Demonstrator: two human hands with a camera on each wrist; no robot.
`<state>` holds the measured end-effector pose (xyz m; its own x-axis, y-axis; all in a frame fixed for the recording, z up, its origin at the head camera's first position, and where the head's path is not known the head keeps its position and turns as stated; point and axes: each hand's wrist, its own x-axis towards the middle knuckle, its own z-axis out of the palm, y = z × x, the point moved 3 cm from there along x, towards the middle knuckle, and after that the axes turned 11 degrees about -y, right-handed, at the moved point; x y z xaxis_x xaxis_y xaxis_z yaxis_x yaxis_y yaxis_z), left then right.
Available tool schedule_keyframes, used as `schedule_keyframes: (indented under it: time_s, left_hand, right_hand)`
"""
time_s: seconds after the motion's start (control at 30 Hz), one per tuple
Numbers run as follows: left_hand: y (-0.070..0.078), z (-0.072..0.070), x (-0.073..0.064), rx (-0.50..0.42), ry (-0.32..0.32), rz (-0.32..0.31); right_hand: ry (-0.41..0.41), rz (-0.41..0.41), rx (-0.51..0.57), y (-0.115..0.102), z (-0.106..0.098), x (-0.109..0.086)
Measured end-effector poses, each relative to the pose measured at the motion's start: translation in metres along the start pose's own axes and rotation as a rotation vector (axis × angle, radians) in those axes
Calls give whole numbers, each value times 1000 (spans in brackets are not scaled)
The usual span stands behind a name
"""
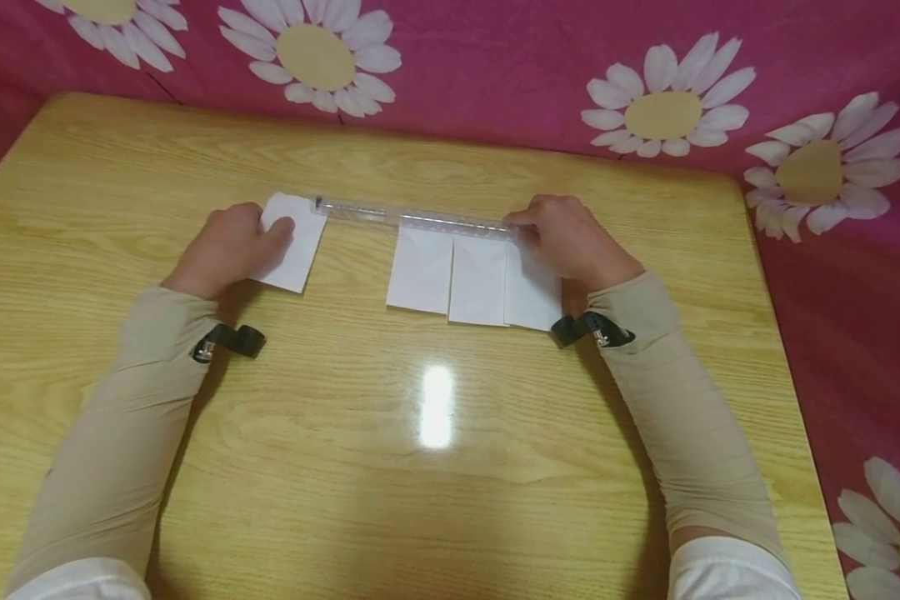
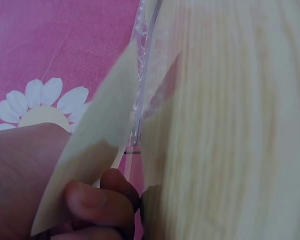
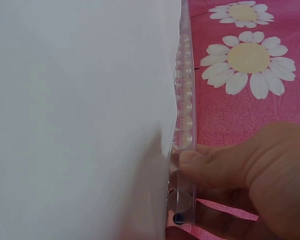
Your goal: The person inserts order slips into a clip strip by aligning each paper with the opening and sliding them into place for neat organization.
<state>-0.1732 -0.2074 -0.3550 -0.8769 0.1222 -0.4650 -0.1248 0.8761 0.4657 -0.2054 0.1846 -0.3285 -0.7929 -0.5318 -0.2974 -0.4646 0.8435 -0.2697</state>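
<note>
My left hand (image 1: 228, 246) pinches a white paper card (image 1: 300, 250) between the thumb in front and the curled fingers behind, as the left wrist view also shows. The card's top corner meets the left end of a long clear plastic strip (image 1: 360, 212). My right hand (image 1: 570, 237) grips the strip's right end with thumb and fingers. In the right wrist view the strip (image 3: 186, 107) shows a row of rounded ridges. Three white paper cards (image 1: 420, 271) hang side by side along its right half, the rightmost partly behind my right hand. A gap separates them from the left card.
Beneath the hands is a light wood-grain table (image 1: 345, 500) with a bright light reflection. Pink cloth (image 1: 495, 67) printed with white daisies lies beyond its back and right edges. Each sleeved wrist carries a small black camera (image 1: 247, 340).
</note>
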Motion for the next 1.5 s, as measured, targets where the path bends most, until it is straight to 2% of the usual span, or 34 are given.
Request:
schedule_keyframes:
  time_s: [0.37, 0.63, 1.0, 1.17, 1.33, 1.5]
  left_hand:
    - [6, 0, -1, 41, 0, 2]
    - [10, 2, -2, 60, -27, -26]
    - [13, 3, -2, 85, -16, 14]
    - [16, 3, -1, 91, -29, -2]
    - [18, 2, 0, 91, -8, -7]
    - [23, 0, 0, 125, 9, 20]
  right_hand:
    - [5, -13, -3, 1, 1, 1]
    - [12, -11, 6, 0, 0, 1]
    - [-1, 8, 23, 1, 0, 1]
    - [1, 10, 17, 1, 1, 0]
    - [10, 0, 22, 1, 0, 0]
    - [37, -38, -2, 2, 0, 0]
